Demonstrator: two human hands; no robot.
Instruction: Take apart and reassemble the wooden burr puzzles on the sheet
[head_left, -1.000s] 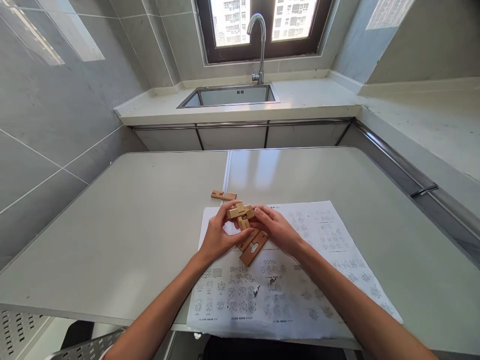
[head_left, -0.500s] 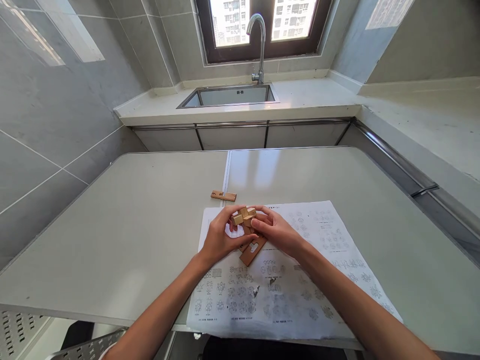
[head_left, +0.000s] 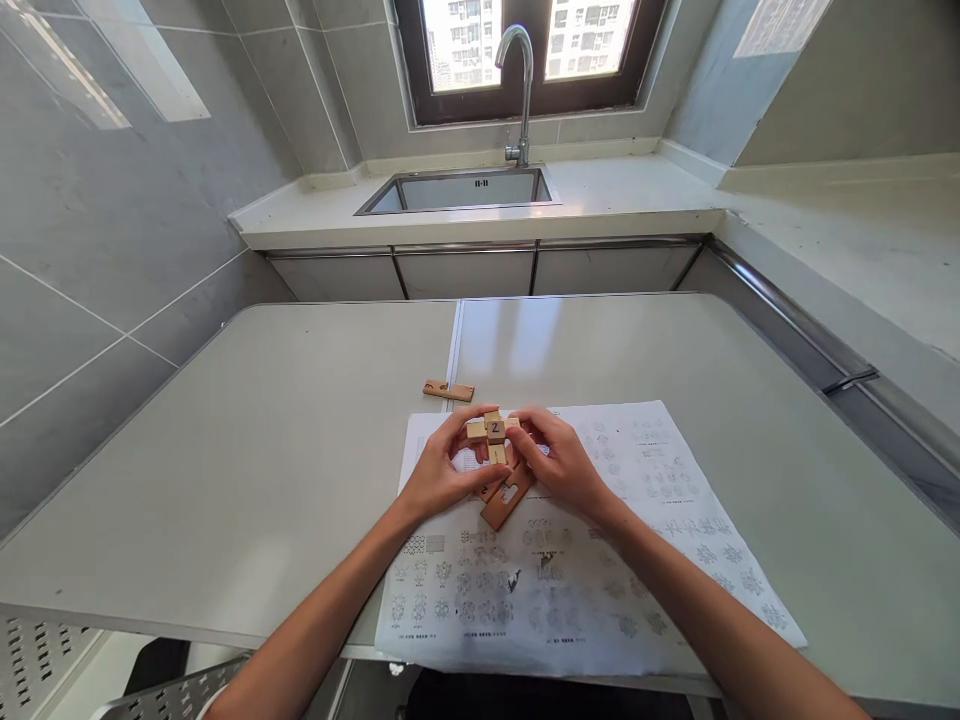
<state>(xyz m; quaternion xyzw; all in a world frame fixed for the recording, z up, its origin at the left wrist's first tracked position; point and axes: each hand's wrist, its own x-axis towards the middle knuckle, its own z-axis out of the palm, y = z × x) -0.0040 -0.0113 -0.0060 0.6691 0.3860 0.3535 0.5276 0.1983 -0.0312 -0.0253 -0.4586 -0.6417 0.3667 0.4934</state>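
Between both hands is a wooden interlocking puzzle (head_left: 495, 431), pale and cross-shaped, with a dark mark like a "2" or "Z" on the block facing me. My left hand (head_left: 442, 465) grips it from the left, thumb low and fingers over the top. From the right, my right hand (head_left: 559, 458) closes on it with the thumb at its side. Flat brown wooden pieces with cut-outs (head_left: 504, 505) lie under the hands on a printed paper sheet (head_left: 600, 590). Some fingertips are hidden behind the puzzle.
Another flat wooden piece (head_left: 448, 390) lies on the pale table (head_left: 300, 400) beyond the sheet. Behind the table runs a white counter (head_left: 622, 200) with a sink (head_left: 457, 190) and a tap (head_left: 525, 90). Tiled wall stands at the left.
The puzzle has been turned in my hands, so its marked block now faces me. My fingers have shifted slightly around it. The flat pieces on the table stay put.
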